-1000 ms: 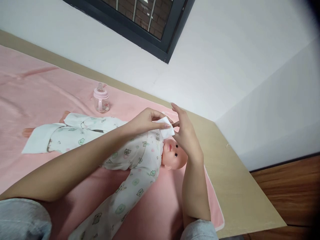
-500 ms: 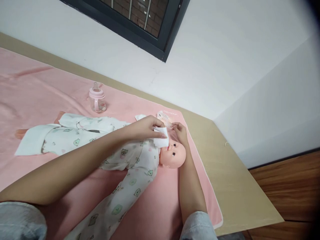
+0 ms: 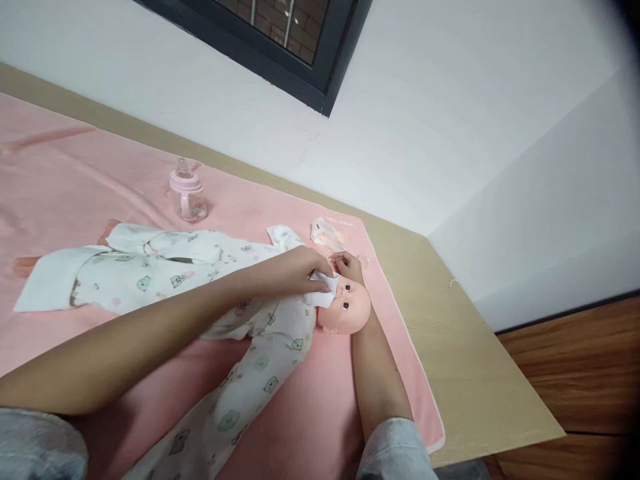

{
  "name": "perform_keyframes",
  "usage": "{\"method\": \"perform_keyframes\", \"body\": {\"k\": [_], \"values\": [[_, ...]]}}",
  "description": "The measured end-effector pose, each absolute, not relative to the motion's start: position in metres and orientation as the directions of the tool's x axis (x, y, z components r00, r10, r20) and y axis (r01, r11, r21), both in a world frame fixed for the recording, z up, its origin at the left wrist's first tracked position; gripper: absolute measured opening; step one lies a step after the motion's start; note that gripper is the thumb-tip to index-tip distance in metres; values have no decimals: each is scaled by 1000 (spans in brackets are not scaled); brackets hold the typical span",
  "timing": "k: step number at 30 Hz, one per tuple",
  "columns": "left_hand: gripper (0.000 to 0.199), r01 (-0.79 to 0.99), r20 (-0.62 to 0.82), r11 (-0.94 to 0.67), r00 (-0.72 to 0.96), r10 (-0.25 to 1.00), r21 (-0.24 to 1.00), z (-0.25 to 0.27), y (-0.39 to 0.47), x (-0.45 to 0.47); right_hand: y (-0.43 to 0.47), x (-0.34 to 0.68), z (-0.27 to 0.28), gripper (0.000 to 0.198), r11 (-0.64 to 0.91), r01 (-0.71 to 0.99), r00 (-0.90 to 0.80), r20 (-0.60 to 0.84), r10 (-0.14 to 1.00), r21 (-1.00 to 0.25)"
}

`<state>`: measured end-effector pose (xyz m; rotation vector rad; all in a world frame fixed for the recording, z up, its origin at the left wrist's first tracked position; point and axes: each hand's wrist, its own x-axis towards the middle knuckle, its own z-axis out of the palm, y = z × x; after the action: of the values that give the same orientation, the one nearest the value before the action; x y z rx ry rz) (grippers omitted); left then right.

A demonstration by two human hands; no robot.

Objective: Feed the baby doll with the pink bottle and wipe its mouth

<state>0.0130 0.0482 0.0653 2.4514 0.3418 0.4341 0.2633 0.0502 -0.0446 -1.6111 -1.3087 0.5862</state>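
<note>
A baby doll (image 3: pixel 353 310) lies on its back in white patterned clothes (image 3: pixel 260 360), its bald head toward the right. My left hand (image 3: pixel 303 268) reaches across the doll's chest, closed on a folded white tissue (image 3: pixel 325 293). That tissue rests against the doll's lower face and hides its mouth and chin. Beyond the head, my right hand (image 3: pixel 347 265) has its fingers curled together close to the doll's cheek; anything between them is too small or hidden to make out. My right forearm runs alongside the top of the head.
A pink-lidded baby bottle (image 3: pixel 188 197) stands upright behind the doll's legs. A crinkled clear plastic packet (image 3: pixel 326 235) lies just past my right hand. Under everything is a pink blanket (image 3: pixel 330 387) on a wooden tabletop (image 3: pixel 450 360), against a white wall with a dark window frame (image 3: pixel 320 93).
The tissue has moved down onto the doll's mouth and chin with my left hand. My right hand has drawn back slightly from the plastic packet, its fingers more curled. The view has shifted slightly.
</note>
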Motion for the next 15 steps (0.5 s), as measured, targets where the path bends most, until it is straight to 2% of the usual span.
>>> {"method": "perform_keyframes", "body": {"k": [4,15], "values": [[16,130,224,-791,920,321,598,63,48,14,54,266,-47,16,5,436,316,158,935,-900],[19,110,231,-792,925,303,601,62,46,18,63,274,-54,14,16,463,294,171,940,-886]]}}
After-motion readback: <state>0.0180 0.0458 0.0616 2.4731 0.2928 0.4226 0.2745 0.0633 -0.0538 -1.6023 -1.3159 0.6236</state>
